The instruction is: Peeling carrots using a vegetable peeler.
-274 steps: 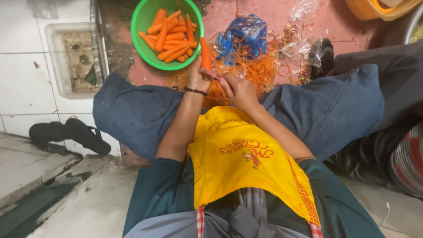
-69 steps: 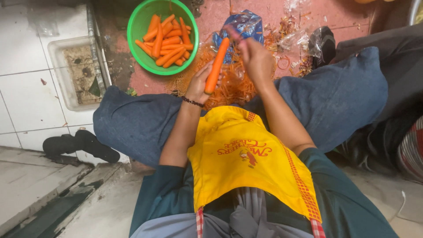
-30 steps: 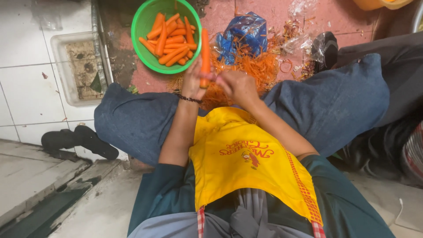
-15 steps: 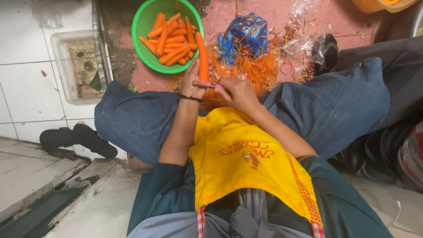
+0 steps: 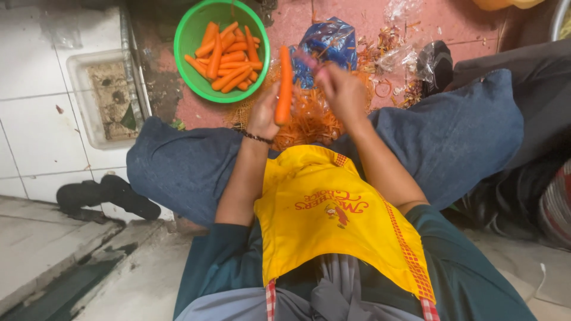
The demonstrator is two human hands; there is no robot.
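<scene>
A seated person peels carrots over the floor, the left hand wrapped firmly round the lower end of a carrot held upright between the knees, while the right hand — closed round what looks like a small peeler, too blurred to make out clearly — works just beside the carrot's upper half. Judging by what lies around the grip, the job is well along but not finished: beyond the left hand and off to that side, a green bowl already holds a good heap of peeled carrots, and a thick drift of orange peelings lies directly beneath both hands. How many unpeeled carrots remain cannot be told; a blue plastic bag sits just past the right hand, its contents hidden. Room to move is tight — the denim-clad knees hem the hands in on either side and a yellow apron lies close behind the wrists, leaving open space mainly forward, toward the bowl's rim. A white tiled ledge with a recessed drain stands well off to the left of the grip, beyond the knee.
</scene>
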